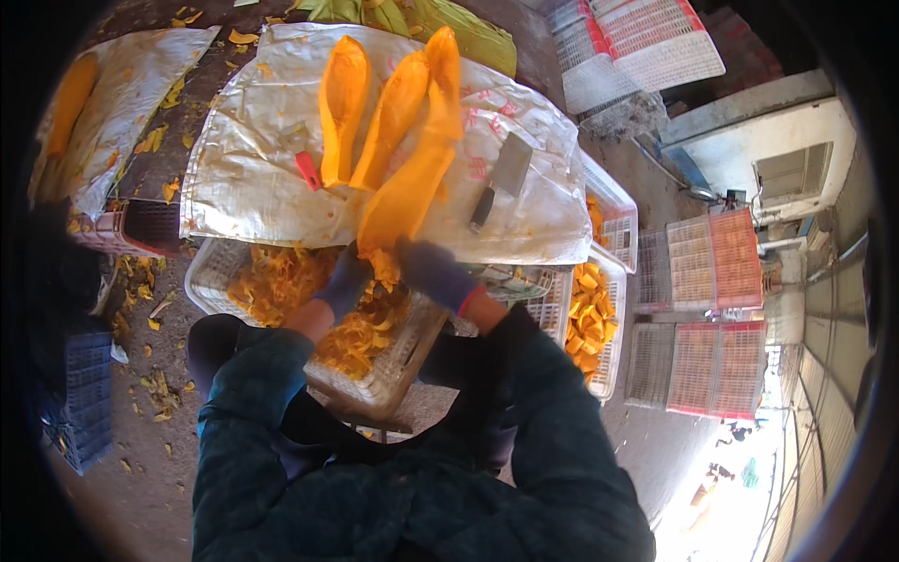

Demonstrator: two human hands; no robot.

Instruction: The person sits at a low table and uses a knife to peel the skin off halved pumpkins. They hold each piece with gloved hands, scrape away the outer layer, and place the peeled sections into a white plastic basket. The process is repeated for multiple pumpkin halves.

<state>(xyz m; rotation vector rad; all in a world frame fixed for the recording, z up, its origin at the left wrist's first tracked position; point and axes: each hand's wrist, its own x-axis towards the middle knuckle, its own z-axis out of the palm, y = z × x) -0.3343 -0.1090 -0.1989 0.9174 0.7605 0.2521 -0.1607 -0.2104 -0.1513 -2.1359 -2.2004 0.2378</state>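
Observation:
A long peeled orange squash (407, 190) lies over the white woven sack cloth (246, 175), its near end at the cloth's front edge. My left hand (349, 277), in a dark blue knit glove, grips the left side of that end. Gloved as well and blurred, my right hand (435, 274) holds the right side. Stringy squash pulp (383, 267) hangs between them, above a white plastic crate (211, 284) of peelings and pulp (281, 281). Farther back rest hollowed squash halves (345, 91), (397, 105). A red-handled peeler (307, 168) lies left of them, a cleaver (507, 172) to the right.
Crates on the right hold cut squash chunks (588, 316). Stacked red and white crates (716, 365) stand farther right. At left are another sack cloth with a squash (72, 105), a dark red crate (151, 228) and a blue crate (88, 393). Peel scraps (160, 393) litter the floor.

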